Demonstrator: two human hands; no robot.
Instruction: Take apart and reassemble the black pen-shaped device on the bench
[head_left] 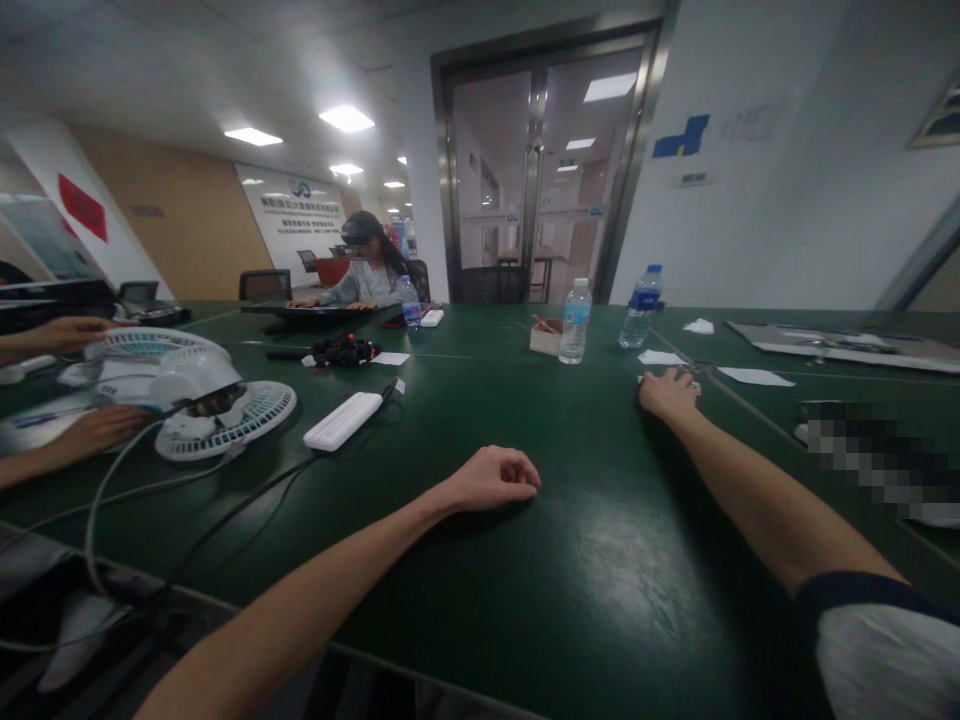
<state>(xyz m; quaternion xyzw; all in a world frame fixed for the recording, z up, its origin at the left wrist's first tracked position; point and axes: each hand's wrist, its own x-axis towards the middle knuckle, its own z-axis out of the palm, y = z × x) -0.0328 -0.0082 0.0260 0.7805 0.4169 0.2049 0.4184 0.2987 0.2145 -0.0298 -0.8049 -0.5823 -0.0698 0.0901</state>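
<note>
My left hand [495,478] rests on the dark green table [450,560] near the middle, its fingers loosely curled toward the thumb with nothing visible in them. Farther out to the right, my right hand [670,392] reaches across the table. Its fingers bend down over something small and pale whose kind I cannot make out, mostly hidden by the hand. White paper pieces [661,358] lie just beyond those fingers, and another white sheet [756,377] lies to their right.
Two water bottles [575,322] and a small open box [546,337] stand ahead. At left are a white power strip [343,422], cables, and a partly dismantled fan [196,375] between another person's hands [101,430]. A person in a headset [364,265] sits across the table.
</note>
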